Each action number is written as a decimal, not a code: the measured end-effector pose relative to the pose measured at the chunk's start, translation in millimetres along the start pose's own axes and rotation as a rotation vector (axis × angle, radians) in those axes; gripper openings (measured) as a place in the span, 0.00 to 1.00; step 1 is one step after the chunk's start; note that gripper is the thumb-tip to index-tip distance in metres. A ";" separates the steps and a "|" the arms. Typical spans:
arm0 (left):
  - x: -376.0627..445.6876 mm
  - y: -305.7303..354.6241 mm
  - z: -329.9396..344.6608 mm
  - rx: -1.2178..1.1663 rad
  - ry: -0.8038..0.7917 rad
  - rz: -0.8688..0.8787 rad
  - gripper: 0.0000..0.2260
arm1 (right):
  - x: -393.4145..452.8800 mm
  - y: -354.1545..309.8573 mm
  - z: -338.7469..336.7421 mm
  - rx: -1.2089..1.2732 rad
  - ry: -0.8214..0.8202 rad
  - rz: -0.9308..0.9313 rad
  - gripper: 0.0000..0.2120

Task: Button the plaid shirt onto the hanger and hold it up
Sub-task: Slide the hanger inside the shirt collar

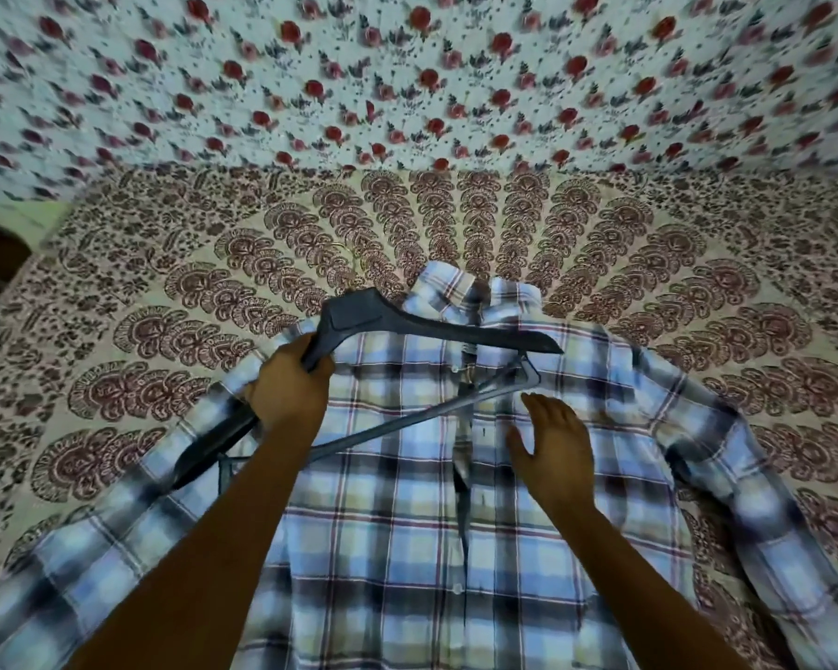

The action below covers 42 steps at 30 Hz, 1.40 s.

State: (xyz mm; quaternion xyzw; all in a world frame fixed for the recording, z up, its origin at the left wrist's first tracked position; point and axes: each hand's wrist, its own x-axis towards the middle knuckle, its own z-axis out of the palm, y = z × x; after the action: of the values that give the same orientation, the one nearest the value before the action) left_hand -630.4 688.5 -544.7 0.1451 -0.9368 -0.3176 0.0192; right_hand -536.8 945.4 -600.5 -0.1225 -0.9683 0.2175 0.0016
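Head view, only one given. The plaid shirt point(407, 524) is laid flat, front up, on a bed covered by a paisley bedspread point(141, 331); collar point(470, 292) at 12 o'clock, hem toward 6, sleeves spread toward 8 and 4 o'clock. A floral cloth point(407, 79) is seen beyond the bed at 12 o'clock.

The dark hanger point(436, 331) is held above the shirt's chest, not inside it. It is tilted: one shoulder end out toward 2 o'clock near the collar, the other down toward 8 o'clock. Its hook cannot be made out. The left hand point(286, 384) is clenched round the hanger's left shoulder part. The right hand point(552, 447) is released, fingers straight and spread, laid on or just over the right chest panel at 3 o'clock of the placket; contact cannot be told for sure.

Progress, judged: early. The placket point(463, 476) appears gapped open down the middle, with no fastened button clearly seen; motion blur hides detail. Nothing of the task is counted as done yet beyond shirt spread out and hanger picked up. Left to do: front panels to be opened, hanger to be slid into the shoulders under the collar, buttons to be fastened, shirt to be lifted and held up.
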 end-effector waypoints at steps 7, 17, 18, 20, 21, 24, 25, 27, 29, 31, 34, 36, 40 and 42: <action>42.9 -25.5 -4.2 0.056 0.055 -0.037 0.10 | 72.6 -25.9 47.6 -0.065 -0.102 0.082 0.29; 72.6 -36.6 11.2 0.125 0.074 0.004 0.12 | 120.5 -1.0 39.6 0.273 0.118 0.256 0.09; 72.8 -33.1 16.8 0.118 0.061 0.011 0.11 | 121.5 -0.4 32.6 0.318 0.176 0.266 0.09; 73.6 -21.5 32.0 0.098 0.031 0.009 0.10 | 121.0 -3.2 22.0 0.374 0.258 0.234 0.12; 74.3 -13.6 41.5 0.099 0.020 0.009 0.11 | 120.1 -5.9 18.3 0.393 0.273 0.182 0.12; 74.7 16.7 74.1 0.083 -0.017 0.053 0.13 | 117.6 -9.8 15.3 0.353 0.217 0.032 0.09; 73.9 30.3 86.2 0.068 -0.040 0.075 0.13 | 119.1 -7.9 14.4 0.324 0.197 -0.001 0.09; 70.1 57.9 108.9 0.105 -0.078 0.109 0.14 | 123.0 -3.5 12.6 0.276 0.153 -0.121 0.12; 66.3 86.1 131.9 0.173 -0.113 0.164 0.14 | 128.9 6.2 8.9 0.190 0.108 -0.236 0.16; 63.3 110.5 151.7 0.200 -0.156 0.214 0.16 | 136.0 21.0 4.8 0.132 0.103 -0.239 0.19; 66.7 124.4 163.8 0.169 -0.186 0.264 0.17 | 143.5 38.8 1.4 0.098 0.117 -0.177 0.23; 71.6 127.9 167.7 0.155 -0.210 0.296 0.17 | 152.3 54.4 0.6 0.042 0.126 -0.086 0.27; 78.0 119.9 175.2 0.034 -0.283 0.326 0.17 | 172.7 68.9 5.5 -0.011 0.061 0.030 0.23; 77.6 111.9 180.4 -0.069 -0.294 0.314 0.18 | 179.4 68.9 6.8 0.007 0.084 0.034 0.20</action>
State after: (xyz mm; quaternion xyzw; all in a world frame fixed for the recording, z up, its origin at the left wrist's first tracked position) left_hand -756.9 857.4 -625.7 -0.0510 -0.9293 -0.3603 -0.0635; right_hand -694.8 1045.5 -644.7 -0.1481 -0.9644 0.2154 0.0392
